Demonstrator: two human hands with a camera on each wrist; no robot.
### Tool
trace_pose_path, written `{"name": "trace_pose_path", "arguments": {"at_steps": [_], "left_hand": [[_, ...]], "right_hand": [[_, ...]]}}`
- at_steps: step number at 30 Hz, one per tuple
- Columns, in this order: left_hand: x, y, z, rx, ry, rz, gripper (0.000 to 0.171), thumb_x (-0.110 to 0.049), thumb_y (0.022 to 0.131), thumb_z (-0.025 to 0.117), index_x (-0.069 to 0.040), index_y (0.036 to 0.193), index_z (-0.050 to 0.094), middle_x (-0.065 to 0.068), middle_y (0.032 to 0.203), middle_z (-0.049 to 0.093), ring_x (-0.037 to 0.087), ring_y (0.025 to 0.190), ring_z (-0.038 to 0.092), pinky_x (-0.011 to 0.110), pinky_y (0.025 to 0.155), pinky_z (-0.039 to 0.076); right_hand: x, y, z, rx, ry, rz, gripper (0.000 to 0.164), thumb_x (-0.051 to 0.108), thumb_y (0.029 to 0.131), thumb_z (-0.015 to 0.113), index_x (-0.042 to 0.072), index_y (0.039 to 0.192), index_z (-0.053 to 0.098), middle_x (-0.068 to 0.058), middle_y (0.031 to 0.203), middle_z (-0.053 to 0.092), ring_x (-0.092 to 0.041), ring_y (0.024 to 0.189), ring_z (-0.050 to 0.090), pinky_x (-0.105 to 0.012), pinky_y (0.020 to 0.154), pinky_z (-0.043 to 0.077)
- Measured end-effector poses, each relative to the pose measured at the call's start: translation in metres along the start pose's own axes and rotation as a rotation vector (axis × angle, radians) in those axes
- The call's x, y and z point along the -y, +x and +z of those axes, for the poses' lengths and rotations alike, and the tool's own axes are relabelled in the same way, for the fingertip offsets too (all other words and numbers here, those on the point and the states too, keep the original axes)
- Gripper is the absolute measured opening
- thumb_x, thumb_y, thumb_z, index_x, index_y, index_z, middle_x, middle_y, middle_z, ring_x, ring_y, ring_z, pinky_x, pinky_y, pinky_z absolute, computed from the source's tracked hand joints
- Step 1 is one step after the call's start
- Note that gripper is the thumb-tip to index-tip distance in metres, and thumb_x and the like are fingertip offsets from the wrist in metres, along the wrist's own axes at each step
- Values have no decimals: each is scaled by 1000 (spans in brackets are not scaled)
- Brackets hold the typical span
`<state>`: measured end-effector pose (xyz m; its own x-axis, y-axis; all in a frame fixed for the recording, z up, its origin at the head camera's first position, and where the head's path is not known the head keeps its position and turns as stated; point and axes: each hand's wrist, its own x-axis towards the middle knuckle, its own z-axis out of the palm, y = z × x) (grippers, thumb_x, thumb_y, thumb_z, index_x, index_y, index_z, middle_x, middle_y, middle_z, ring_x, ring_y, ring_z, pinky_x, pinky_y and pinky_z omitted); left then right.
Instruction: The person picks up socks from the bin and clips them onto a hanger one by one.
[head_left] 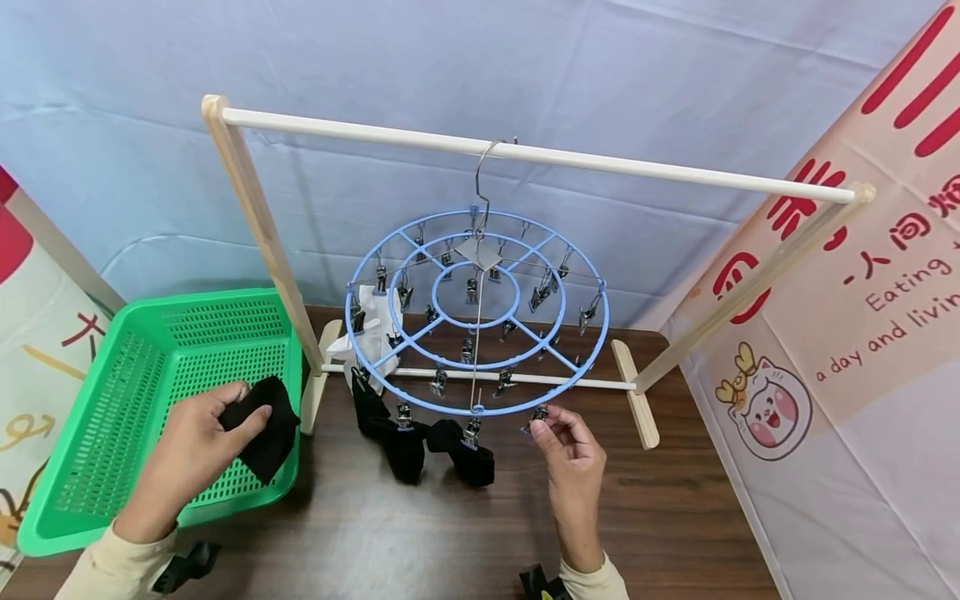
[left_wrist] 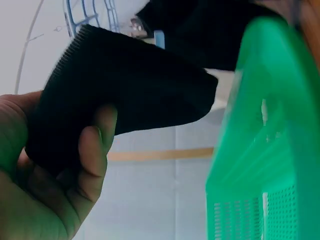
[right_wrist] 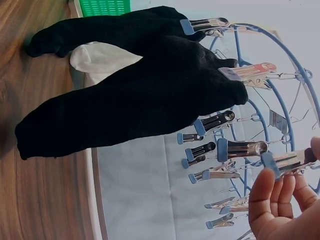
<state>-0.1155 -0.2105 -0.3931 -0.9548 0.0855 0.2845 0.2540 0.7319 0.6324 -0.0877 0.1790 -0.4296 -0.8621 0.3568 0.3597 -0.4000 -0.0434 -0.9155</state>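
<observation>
My left hand point(head_left: 187, 433) holds a black sock point(head_left: 262, 433) over the green basket; in the left wrist view its ribbed cuff points up and away. At the front right of the blue round clip hanger point(head_left: 495, 411), my right hand point(head_left: 573, 462) pinches a metal clothes clip point(right_wrist: 290, 161) with blue tips. Nothing shows between that clip's tips. Black socks point(right_wrist: 135, 100) hang from clips along the hanger's front left edge. Farther left hangs white fabric point(head_left: 378, 325), partly behind the ring; its toe-shaped end shows in the right wrist view.
The hanger hooks over the white rail point(head_left: 637, 167) of a wooden stand point(head_left: 258, 221). At the left stands a green perforated basket point(head_left: 288, 475), on a brown wooden table point(head_left: 675, 517). Several other clips dangle inside the rings. Cloth backdrops point(head_left: 337, 58) stand behind and to the sides.
</observation>
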Motion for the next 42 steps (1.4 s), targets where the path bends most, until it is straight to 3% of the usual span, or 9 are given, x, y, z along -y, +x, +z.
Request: {"name": "trace_pose_path", "arguments": {"at_steps": [3,6,8,15,24,33,38,42], "left_hand": [[-3,-3,5,5,-32,-34,18,-14,88,72,-12,88,55,0,68,62,6,47,38,26,45,31],[-7,-7,10,40,-83,-81,26,-18,88,72,-9,109,58,6,77,70,5,47,47,26,46,35],[-10,-9,13,45,-114,-85,30,-18,88,73,-9,114,61,6,78,71,6,49,53,26,46,38],[-21,-14,22,36,-192,-44,9,-12,88,72,-12,95,67,-2,76,65,6,63,57,25,52,44],[-36,-19,31,105,-284,-4,9,-14,91,68,-14,93,60,-4,71,59,8,59,53,27,51,44],[-50,-25,45,134,-393,108,20,-10,91,67,-23,78,58,-10,66,57,6,57,53,26,51,46],[-57,-27,52,157,-406,186,22,-8,89,69,-25,79,58,-13,68,56,4,58,51,25,55,46],[-63,-27,58,189,-435,220,16,-8,89,69,-23,90,67,-13,78,65,6,67,61,25,62,50]], "right_hand": [[1,0,0,13,32,-5,17,-10,88,62,-22,98,55,-3,83,62,-10,68,59,-18,64,50],[1,0,0,18,43,-1,16,-11,88,61,-22,97,55,-2,83,64,-9,67,60,-18,63,50],[2,0,0,18,45,1,15,-11,88,60,-22,98,55,-2,84,64,-9,68,60,-18,64,51],[2,0,-1,15,40,11,15,-11,89,60,-20,99,56,-1,86,66,-8,69,61,-18,64,51],[1,0,-4,28,68,-9,16,-13,87,61,-23,97,55,-3,84,66,-9,65,59,-19,61,50],[1,0,-5,27,71,17,8,-12,87,61,-17,94,59,-3,81,66,-7,64,61,-18,60,50],[1,1,-5,28,70,17,4,-11,88,60,-15,91,60,-2,80,67,-7,63,61,-18,61,50],[1,2,-5,43,87,4,4,-12,89,58,-13,88,62,-1,78,66,-8,63,61,-19,61,51]]}}
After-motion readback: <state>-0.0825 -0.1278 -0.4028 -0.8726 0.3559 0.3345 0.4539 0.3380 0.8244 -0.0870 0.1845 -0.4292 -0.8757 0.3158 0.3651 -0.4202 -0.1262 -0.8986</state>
